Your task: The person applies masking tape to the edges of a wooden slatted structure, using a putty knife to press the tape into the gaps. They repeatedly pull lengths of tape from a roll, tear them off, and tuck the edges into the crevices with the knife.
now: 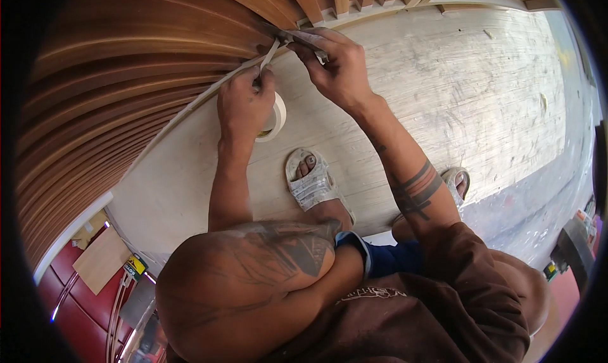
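Near the corner of the slatted wood panelling (126, 52), my left hand (247, 100) is closed on a roll of white tape (276, 119), which hangs below its fingers. A strip of tape (270, 54) runs up from that hand towards the fingertips of my right hand (332, 62). Those fingers are pinched at the panel's lower edge, by the end of the strip. A thin, dark-tipped flat piece shows at the right fingertips, too unclear to name.
Under me lies a pale, paint-marked wooden board (456, 97). My sandalled feet (310, 176) rest on it. A white edge strip (164, 125) borders the slats. At the lower left are a wood piece (101, 260) and red panels (82, 299). Plastic sheeting (519, 217) lies at the right.
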